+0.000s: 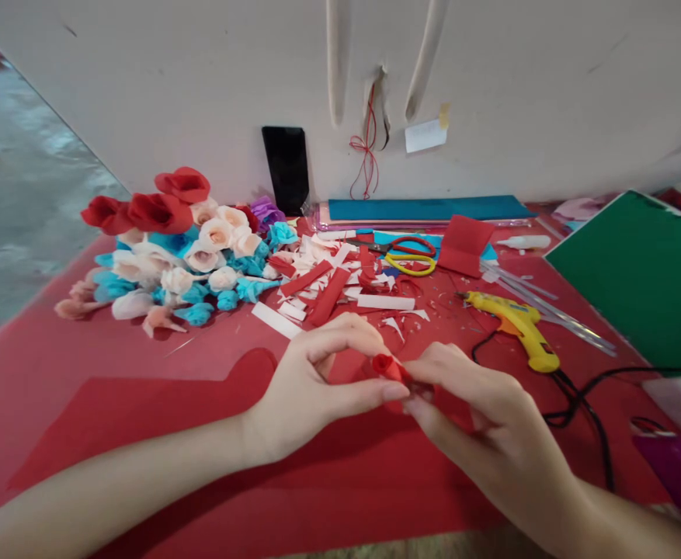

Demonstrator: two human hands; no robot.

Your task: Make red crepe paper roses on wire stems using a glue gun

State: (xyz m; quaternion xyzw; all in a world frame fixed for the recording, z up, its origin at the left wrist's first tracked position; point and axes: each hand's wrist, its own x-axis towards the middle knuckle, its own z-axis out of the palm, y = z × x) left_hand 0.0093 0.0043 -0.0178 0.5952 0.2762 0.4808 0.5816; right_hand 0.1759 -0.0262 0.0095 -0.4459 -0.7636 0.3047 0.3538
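Note:
A small roll of red crepe paper (pixel 384 365), wound like a rosebud, is held between both hands above the table. My left hand (pixel 322 380) is closed on it, with the thumb along its near side. The fingers of my right hand (pixel 480 411) pinch its right side, where part of the paper is hidden. Beneath the hands lies a large sheet of red paper (pixel 142 411). Beyond them are red and white paper strips and scraps (pixel 328 295), and scissors (pixel 410 256) with red and yellow handles.
Paper flowers (pixel 200 248) in red, white and blue are heaped at the left. At the right lie a yellow glue gun (pixel 512 322) with a black cord, clear glue sticks (pixel 555 310) and a green board (pixel 643 279). A black phone (pixel 286 171) leans against the wall.

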